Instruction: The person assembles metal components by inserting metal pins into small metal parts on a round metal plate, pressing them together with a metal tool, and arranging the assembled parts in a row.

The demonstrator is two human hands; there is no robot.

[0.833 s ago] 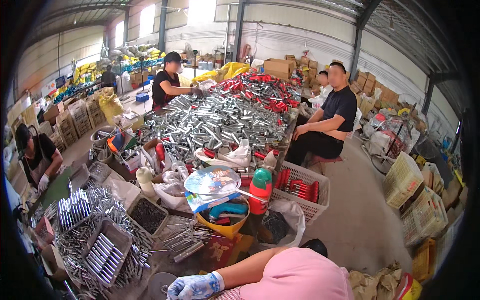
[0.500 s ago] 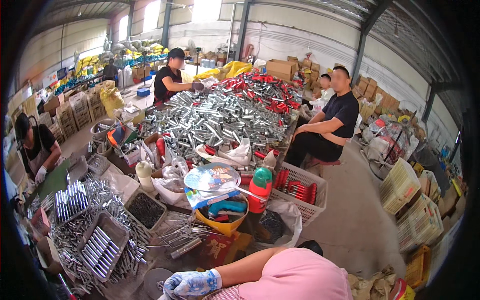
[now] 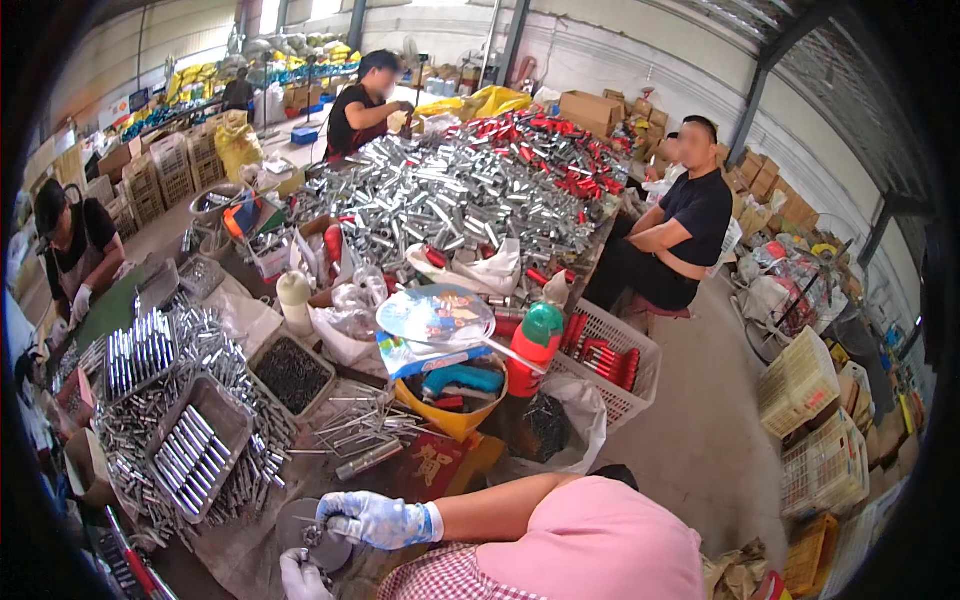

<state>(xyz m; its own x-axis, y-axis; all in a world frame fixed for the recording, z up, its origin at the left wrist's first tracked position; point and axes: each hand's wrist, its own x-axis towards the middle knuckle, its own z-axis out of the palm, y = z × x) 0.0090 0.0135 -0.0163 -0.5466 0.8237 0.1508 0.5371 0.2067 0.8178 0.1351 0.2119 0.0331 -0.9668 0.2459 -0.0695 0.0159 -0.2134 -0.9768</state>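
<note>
At the lower edge, a person in a pink sleeve works with 2 gloved hands. The right hand, in a blue-speckled white glove, lies curled over a round grey metal disc on the bench, fingers closed on small parts too tiny to make out. The left hand, white-gloved, sits just below the disc; whether it grips anything cannot be told. Around them lie shiny metal tubes, some racked in a grey tray, with a box of dark screws beside. Beyond stand a yellow bowl holding a teal tool, a red bottle with green cap and a white mesh basket of red parts.
</note>
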